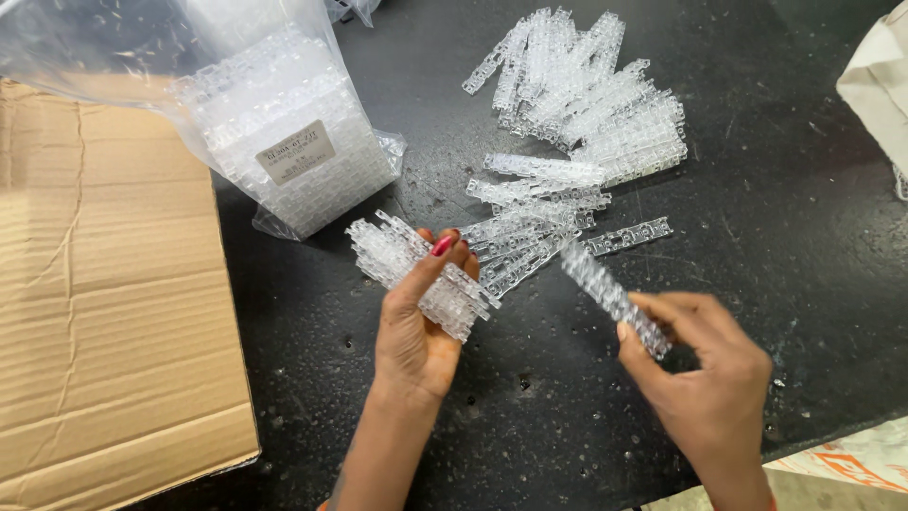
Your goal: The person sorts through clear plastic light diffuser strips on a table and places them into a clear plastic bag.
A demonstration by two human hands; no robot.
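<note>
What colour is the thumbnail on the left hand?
Red, on the left hand gripping clear plastic strips; head view.

A bundle of clear plastic strips (416, 274) lies stacked and slanted in the left hand's (416, 331) grasp. A single clear strip (610, 295) juts up-left from the right hand's (705, 378) pinching fingertips.

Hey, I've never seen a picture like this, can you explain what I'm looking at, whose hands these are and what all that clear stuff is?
This is one view from a camera worn on a person's head, looking down at their own bare hands over a black worktop. The left hand holds a stack of clear plastic notched strips. The right hand pinches a single clear strip. More loose strips lie scattered beyond. A clear bag of packed strips stands beside a flat brown cardboard sheet.
</note>
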